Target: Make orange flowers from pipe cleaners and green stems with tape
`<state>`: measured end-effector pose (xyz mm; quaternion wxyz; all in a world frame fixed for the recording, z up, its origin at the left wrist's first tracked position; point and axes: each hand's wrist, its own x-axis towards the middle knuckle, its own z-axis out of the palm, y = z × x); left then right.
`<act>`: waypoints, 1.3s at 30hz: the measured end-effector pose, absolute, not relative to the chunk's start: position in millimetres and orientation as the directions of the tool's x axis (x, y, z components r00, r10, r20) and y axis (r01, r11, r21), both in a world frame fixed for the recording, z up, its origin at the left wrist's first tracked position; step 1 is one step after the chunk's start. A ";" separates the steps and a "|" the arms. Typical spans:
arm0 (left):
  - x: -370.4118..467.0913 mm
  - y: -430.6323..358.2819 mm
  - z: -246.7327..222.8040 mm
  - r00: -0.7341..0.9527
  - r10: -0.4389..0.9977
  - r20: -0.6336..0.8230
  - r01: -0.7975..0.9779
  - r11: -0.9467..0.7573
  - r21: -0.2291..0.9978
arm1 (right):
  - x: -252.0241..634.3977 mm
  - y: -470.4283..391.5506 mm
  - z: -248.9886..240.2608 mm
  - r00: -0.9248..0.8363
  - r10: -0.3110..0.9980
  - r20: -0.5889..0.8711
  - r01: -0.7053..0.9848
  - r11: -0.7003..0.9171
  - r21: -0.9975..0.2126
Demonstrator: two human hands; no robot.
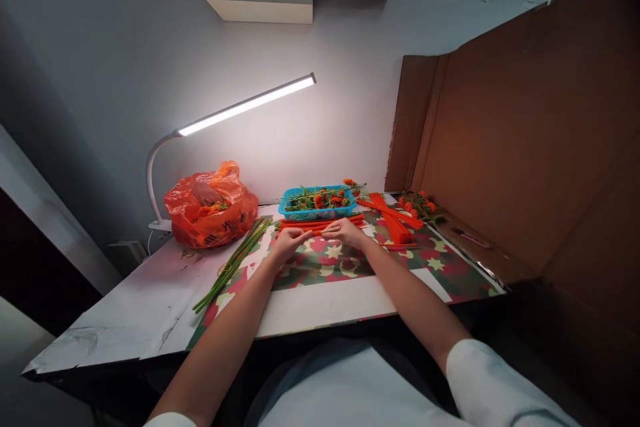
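Note:
Both hands meet over the middle of the table, thumbs and fingers pinched close together. My left hand (290, 244) grips one end of a thin orange strand (317, 233), which looks like a pipe cleaner. At its other end, my right hand (345, 232) pinches the same strand; the fingers partly hide it. Just behind the hands lies a row of similar orange strands (300, 223). To the right, bundles of orange strands (395, 221) lie crossed. Left of my left hand is a sheaf of long green stems (233, 268).
A blue basket (305, 215) of orange flowers stands against the wall. An orange plastic bag (210, 210) and a lit desk lamp (247, 105) are at the left. More flowers (417, 203) lie by the cardboard panel (520, 113) on the right. A patterned sheet (435, 263) covers part of the table.

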<state>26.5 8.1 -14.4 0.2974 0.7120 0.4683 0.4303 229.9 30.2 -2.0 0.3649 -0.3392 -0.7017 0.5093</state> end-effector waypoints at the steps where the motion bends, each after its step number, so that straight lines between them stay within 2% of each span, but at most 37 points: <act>1: 25.2 7.7 -13.9 0.232 0.916 0.328 0.430 -0.399 0.810 | 233.3 29.4 0.4 -0.514 0.846 0.141 0.156 0.254 -0.954; 4: 20.9 7.8 -13.3 0.303 0.899 0.317 0.479 -0.431 0.765 | 240.7 27.4 5.5 -0.525 0.844 0.112 0.263 0.286 -0.922; 8: 16.0 9.9 -14.9 0.337 0.892 0.301 0.534 -0.444 0.719 | 243.5 26.7 7.7 -0.553 0.820 0.146 0.336 0.380 -0.862; 12: 13.7 11.4 -16.0 0.341 0.905 0.255 0.628 -0.421 0.654 | 239.5 23.9 6.8 -0.507 0.837 0.204 0.497 0.477 -0.725; 16: 17.3 8.5 -12.3 0.241 0.933 0.268 0.782 -0.350 0.516 | 230.1 19.1 4.0 -0.449 0.845 0.291 0.636 0.531 -0.560; 19: 24.1 3.9 -8.1 0.131 0.943 0.304 0.858 -0.262 0.442 | 222.4 17.5 0.6 -0.392 0.857 0.335 0.696 0.514 -0.501; 24: 35.9 -2.4 -5.7 -0.013 0.928 0.372 0.865 -0.176 0.470 | 210.6 16.0 -6.6 -0.270 0.846 0.460 0.731 0.492 -0.474; 28: 41.4 -2.4 -9.0 -0.109 0.909 0.403 0.788 -0.168 0.592 | 201.4 10.2 -10.0 -0.153 0.821 0.550 0.726 0.471 -0.501; 31: 44.1 -0.1 -12.5 -0.154 0.894 0.421 0.707 -0.198 0.679 | 196.5 8.3 -11.2 -0.052 0.816 0.576 0.671 0.456 -0.584; 36: 50.5 1.0 -15.2 -0.194 0.878 0.437 0.607 -0.242 0.757 | 192.9 19.9 -16.5 0.071 0.891 0.449 0.344 0.401 -0.849; 39: 55.2 -1.1 -14.5 -0.226 0.854 0.468 0.589 -0.263 0.764 | 192.2 27.8 -18.5 0.102 0.942 0.320 0.128 0.306 -0.943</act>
